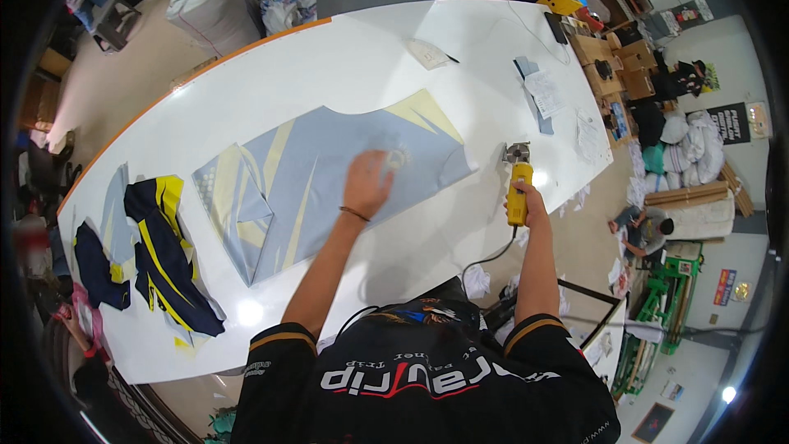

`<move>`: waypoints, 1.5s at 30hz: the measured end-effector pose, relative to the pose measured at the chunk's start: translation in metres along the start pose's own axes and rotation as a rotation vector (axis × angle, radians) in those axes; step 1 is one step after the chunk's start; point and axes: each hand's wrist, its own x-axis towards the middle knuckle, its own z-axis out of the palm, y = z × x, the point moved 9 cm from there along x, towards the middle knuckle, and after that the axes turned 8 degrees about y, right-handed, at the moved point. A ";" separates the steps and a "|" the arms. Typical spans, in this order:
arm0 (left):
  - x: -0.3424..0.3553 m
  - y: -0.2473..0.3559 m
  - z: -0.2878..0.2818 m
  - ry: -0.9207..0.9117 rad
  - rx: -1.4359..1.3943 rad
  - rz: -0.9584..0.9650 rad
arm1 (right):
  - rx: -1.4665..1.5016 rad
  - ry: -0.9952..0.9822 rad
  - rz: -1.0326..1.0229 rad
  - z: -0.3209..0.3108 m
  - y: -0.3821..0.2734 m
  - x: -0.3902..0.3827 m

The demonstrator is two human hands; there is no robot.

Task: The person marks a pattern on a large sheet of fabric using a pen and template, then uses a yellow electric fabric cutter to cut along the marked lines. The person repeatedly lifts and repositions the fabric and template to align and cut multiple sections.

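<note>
A large pale blue fabric piece with light yellow stripes [316, 181] lies on the white table [493, 57], its left part folded over. My left hand [368, 177] is over its middle, fingers lightly bent and apart, holding nothing; whether it presses on the cloth is hard to tell. My right hand [530, 201] grips a yellow electric fabric cutter [519, 189] with a silver head, to the right of the fabric, its dark cord hanging down toward me.
Navy and yellow pieces [168, 263] lie left on the table. Papers [542, 92] over a blue strip are back right; a small pale piece [427, 53] is at the back. A person [649, 230] crouches by green machinery [657, 312]. Another person [78, 337] is at far left.
</note>
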 end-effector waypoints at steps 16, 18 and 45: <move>-0.121 0.145 0.211 -0.502 0.298 0.170 | -0.472 -0.072 -0.704 -0.034 -0.134 0.120; -0.140 0.145 0.199 -0.625 0.181 0.041 | -0.505 -0.079 -0.796 -0.028 -0.158 0.117; -0.490 0.102 -0.140 -0.232 0.649 -1.223 | -0.888 -0.250 -1.442 0.249 -0.063 -0.083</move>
